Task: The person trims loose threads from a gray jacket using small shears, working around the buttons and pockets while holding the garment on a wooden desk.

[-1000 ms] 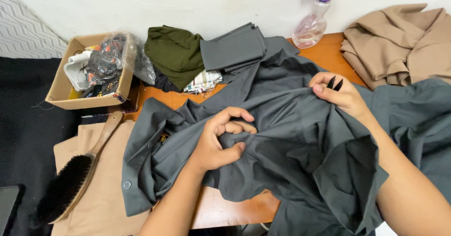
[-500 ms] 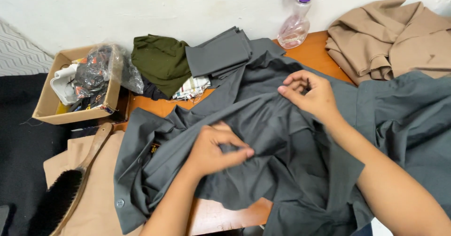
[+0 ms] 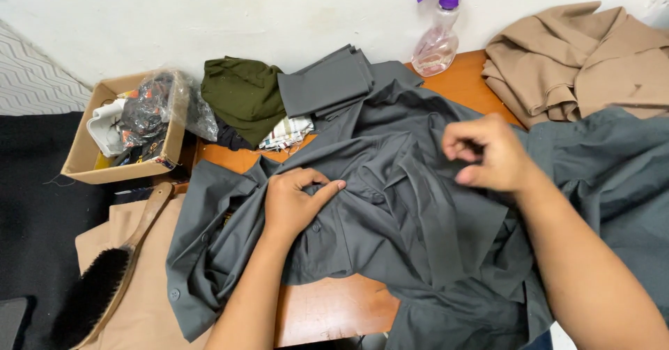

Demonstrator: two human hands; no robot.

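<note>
White plaster wall closes the far side, and an orange-brown wooden table [image 3: 327, 312] is set against it, most of its top hidden under cloth. A large grey shirt [image 3: 411, 218] of smooth woven fabric is spread in rumpled folds across the middle of the table, its right part cut off by the frame and its lower hem hanging over the near edge. Tan garments are seen twice: a loose heap [image 3: 578, 57] at the far right corner, and a flat piece [image 3: 139, 301] over the near left edge, where a wooden-handled brush [image 3: 111, 273] with dark bristles lies, its tip out of frame. A cardboard box [image 3: 87, 162] at the left edge holds crumpled plastic and scraps that are hard to make out. An olive cloth [image 3: 244, 96] and a folded grey piece [image 3: 324, 82] are stacked at the far edge. A clear spray bottle [image 3: 435, 43] stands there too, its purple head partly cut off. The left hand [image 3: 293, 200] is pressed flat on the shirt, fingers together. The right hand [image 3: 484, 151] is curled, fingertips pinched narrow; whether cloth is gripped cannot be told.
</note>
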